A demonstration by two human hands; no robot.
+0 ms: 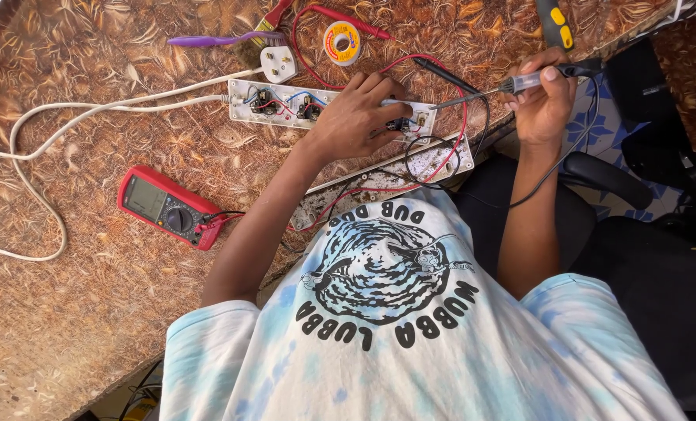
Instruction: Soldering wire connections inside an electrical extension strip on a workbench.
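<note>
An opened white power strip (286, 104) lies on the brown patterned table (91, 312), its sockets and coloured wires exposed. My left hand (356, 117) presses down on its right half, fingers spread over the inner parts. My right hand (545, 97) grips a soldering iron (512, 84) with a clear handle and black cord; its metal tip points left at the strip's right end (420, 118). The strip's removed cover (387, 178) lies just below, near the table edge.
A red multimeter (169, 207) sits at the left, its red and black leads looping around the strip. A solder spool (342, 42), white plug (279, 63), purple toothbrush (215, 39) and a yellow-black tool (554, 23) lie at the back. White cable (28, 132) curls left. A black chair (636, 234) is under me.
</note>
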